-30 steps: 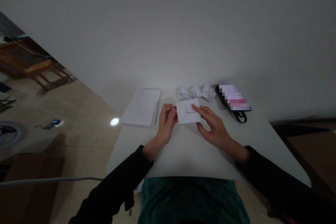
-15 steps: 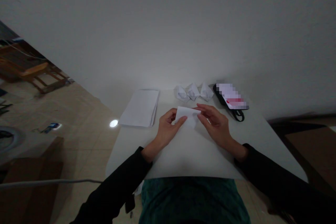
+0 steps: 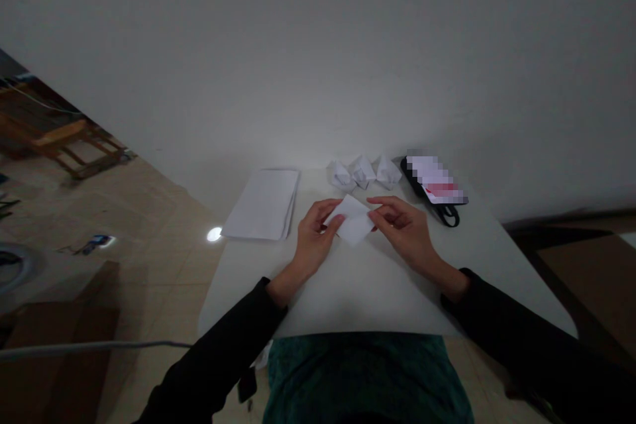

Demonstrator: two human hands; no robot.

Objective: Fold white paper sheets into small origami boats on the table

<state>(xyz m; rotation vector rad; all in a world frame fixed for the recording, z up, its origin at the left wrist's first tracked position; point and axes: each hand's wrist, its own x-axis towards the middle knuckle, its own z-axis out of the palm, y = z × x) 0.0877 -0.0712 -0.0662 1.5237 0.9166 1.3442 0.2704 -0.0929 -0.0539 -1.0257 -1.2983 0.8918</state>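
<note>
A small folded white paper (image 3: 354, 224) is held up over the white table (image 3: 348, 298), one corner pointing away from me. My left hand (image 3: 317, 233) pinches its left corner between thumb and fingers. At the right corner, my right hand (image 3: 403, 228) grips the paper the same way. Beyond my hands, three folded white paper shapes (image 3: 363, 172) stand in a row near the wall. To the left lies a stack of white paper sheets (image 3: 263, 204).
A dark case with a strap (image 3: 422, 189) lies at the table's back right, a blurred white and red item on it. The wall (image 3: 318, 66) rises behind the table. A wooden chair (image 3: 64, 136) and cardboard boxes (image 3: 59, 351) are at the left.
The held paper has turned from a wide, flat-edged position to a diamond with a corner pointing up. Both hands have shifted slightly with it.
</note>
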